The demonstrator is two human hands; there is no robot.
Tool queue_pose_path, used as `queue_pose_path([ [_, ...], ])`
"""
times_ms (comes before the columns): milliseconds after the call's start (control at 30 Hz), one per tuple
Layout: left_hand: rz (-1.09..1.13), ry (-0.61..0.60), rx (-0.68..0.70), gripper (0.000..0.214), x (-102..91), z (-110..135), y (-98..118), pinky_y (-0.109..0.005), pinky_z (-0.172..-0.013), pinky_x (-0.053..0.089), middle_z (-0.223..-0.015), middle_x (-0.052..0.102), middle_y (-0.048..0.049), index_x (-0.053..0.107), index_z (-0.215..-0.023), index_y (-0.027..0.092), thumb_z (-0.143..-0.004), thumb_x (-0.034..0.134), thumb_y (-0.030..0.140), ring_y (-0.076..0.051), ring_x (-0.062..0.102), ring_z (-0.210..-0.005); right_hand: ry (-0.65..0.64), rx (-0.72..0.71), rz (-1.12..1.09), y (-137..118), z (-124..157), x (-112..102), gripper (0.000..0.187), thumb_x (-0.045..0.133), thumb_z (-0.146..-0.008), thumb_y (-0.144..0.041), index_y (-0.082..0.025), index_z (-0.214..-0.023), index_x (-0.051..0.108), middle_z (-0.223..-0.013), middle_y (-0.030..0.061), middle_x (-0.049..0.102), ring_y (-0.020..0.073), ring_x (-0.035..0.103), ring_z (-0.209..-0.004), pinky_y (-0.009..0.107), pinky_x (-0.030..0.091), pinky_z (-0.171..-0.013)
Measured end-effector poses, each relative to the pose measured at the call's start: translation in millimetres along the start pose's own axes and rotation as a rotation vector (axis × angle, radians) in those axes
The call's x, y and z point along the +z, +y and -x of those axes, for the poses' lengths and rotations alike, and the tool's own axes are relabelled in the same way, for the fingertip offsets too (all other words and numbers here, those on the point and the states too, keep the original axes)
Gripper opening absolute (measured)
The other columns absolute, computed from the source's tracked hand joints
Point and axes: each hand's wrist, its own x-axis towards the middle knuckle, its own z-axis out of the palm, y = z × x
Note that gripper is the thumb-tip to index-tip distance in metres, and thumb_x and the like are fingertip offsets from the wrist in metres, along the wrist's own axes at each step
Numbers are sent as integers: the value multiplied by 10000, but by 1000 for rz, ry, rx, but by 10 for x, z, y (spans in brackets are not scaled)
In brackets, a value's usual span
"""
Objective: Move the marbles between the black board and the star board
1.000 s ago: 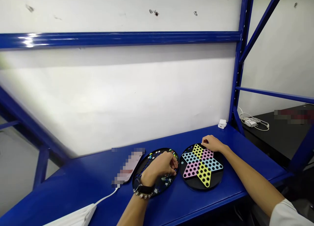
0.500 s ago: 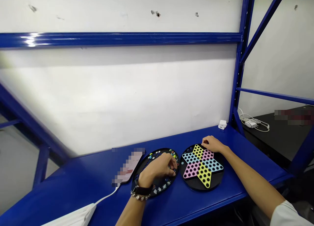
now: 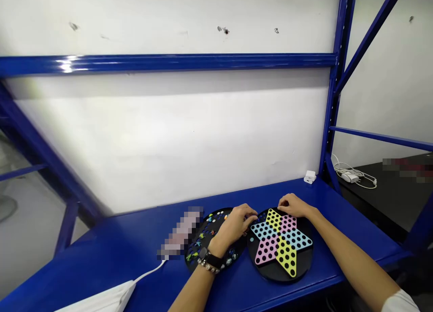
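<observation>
A round black Chinese checkers board (image 3: 302,269) with a pink, yellow and blue star of holes lies on the blue table. Curled at its far rim, the fingers of my right hand (image 3: 294,205) press against the edge. Beside it on the left is a second round black tray (image 3: 203,228) with colourful glass marbles (image 3: 202,235) scattered over it. My left hand (image 3: 236,222), wearing a dark watch and a beaded bracelet, reaches over that tray to the board's left rim. Its thumb and fingers are pinched; anything between them is too small to make out.
A phone (image 3: 182,230), partly blurred out, lies left of the tray with a white cable (image 3: 150,271) running to a white box-like object (image 3: 98,298). A white charger (image 3: 310,177) stands near the back right corner. Blue rack posts (image 3: 333,90) and a white wall bound the table.
My left hand has moved right and away from me, from over the marble tray to the star board's left rim. My right hand stays at the far rim. The view has shifted slightly.
</observation>
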Motion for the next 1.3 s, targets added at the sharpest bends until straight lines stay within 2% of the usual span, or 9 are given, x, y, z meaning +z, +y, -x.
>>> queue_pose_path([
  [67,-5,18,-33,284,-148,23,-35,-299,-820,492,-967,726,-61,741,-936,210,-902,533,401,-203,647,-893,-2,7,-7,-3,-1,0,282,560,-872,-364,-190,-841,781,-816,59,752,185,649,-733,269,479,-665],
  [133,12,-75,-101,277,-308,67,-103,-287,-755,488,-890,735,-53,737,-869,196,-861,559,409,-200,654,-827,-7,15,-18,-2,0,-2,282,560,-875,-368,-193,-841,779,-813,59,753,182,650,-722,267,477,-659],
  [300,153,-614,-305,206,-545,227,-316,-236,-590,434,-697,722,2,721,-743,199,-606,747,350,-171,648,-668,0,32,-26,3,11,-12,289,565,-875,-386,-191,-813,769,-800,58,747,183,649,-715,270,475,-664],
  [433,71,-673,-401,275,-536,286,-315,-228,-535,384,-673,720,29,720,-755,227,-502,790,308,-167,638,-634,-6,32,-33,-9,25,-21,296,556,-880,-387,-192,-797,763,-781,57,740,182,644,-694,273,470,-650],
  [600,80,-574,-365,188,-503,250,-184,-246,-572,434,-688,719,4,694,-710,210,-578,721,341,-192,664,-671,6,19,-24,-15,25,-25,285,555,-876,-372,-194,-797,764,-791,50,745,177,646,-698,271,472,-661],
  [833,-76,-138,-141,276,-316,137,56,-281,-707,473,-924,736,-33,717,-952,211,-820,538,374,-182,638,-763,-17,-22,-43,-13,17,-20,280,572,-847,-356,-181,-802,786,-830,52,764,180,654,-721,254,463,-643],
  [1067,-121,-107,-28,297,25,100,125,-322,-885,480,-1118,703,-38,705,-1114,275,-906,499,327,-220,635,-995,-24,-49,-30,-39,19,-22,265,573,-843,-334,-188,-788,787,-812,42,763,173,650,-705,250,459,-634],
  [1167,-109,-107,-9,303,29,98,102,-320,-894,486,-1140,692,-34,693,-1145,284,-916,499,327,-220,634,-1011,-26,-45,-24,-44,19,-29,263,579,-845,-336,-186,-798,790,-829,46,767,182,657,-728,254,467,-650],
  [1300,-133,12,-29,329,-84,100,17,-313,-895,486,-1146,685,-37,691,-1119,270,-951,409,293,-214,636,-1025,-31,-43,-30,-47,24,-31,272,574,-852,-345,-189,-792,788,-818,43,761,180,654,-721,254,462,-648],
])
